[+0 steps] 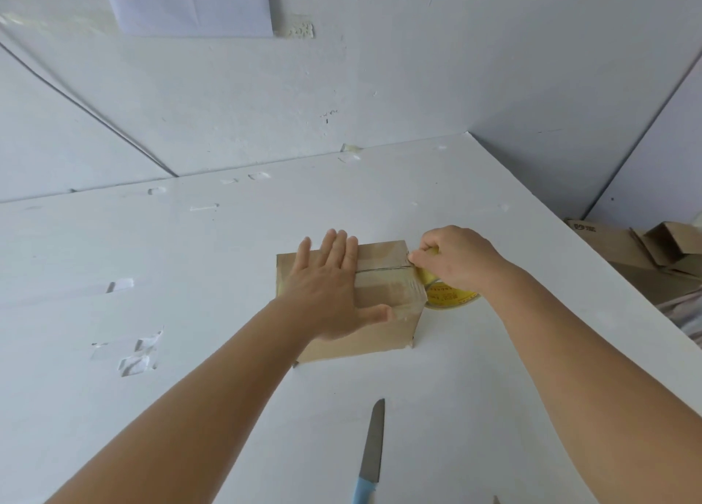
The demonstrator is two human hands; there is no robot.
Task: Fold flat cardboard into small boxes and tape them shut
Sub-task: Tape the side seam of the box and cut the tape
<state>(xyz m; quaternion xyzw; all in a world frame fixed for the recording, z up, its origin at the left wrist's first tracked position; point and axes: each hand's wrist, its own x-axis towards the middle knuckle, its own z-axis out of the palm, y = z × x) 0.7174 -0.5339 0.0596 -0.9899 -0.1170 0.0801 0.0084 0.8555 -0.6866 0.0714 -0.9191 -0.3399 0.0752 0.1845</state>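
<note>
Your left hand (329,293) lies flat, fingers straight, on top of a small brown cardboard box (374,329) at the centre of the frame, the thumb stretched along the near top edge. The box stands closed on a white table (475,389), with clear tape (400,283) laid across its top seam and down its right side.

Just right of the box, your right hand (454,258) is curled round a yellow tape roll (450,296), thumb and fingertips pinching at the box's upper right corner where the tape runs off the roll. The roll's yellow core carries dark printed characters, too small and blurred to read.

In the lower centre of the frame a knife (370,456) with a light blue handle lies on the table, blade pointing away from you, well apart from the box. Curled scraps of clear tape (138,353) stick to the table at the left.

At the right edge, beyond the table, flat and part-folded cardboard (638,247) is heaped; one sheet bears a dark printed mark that cannot be made out. A white sheet of paper (190,0) hangs on the wall at the upper left.
</note>
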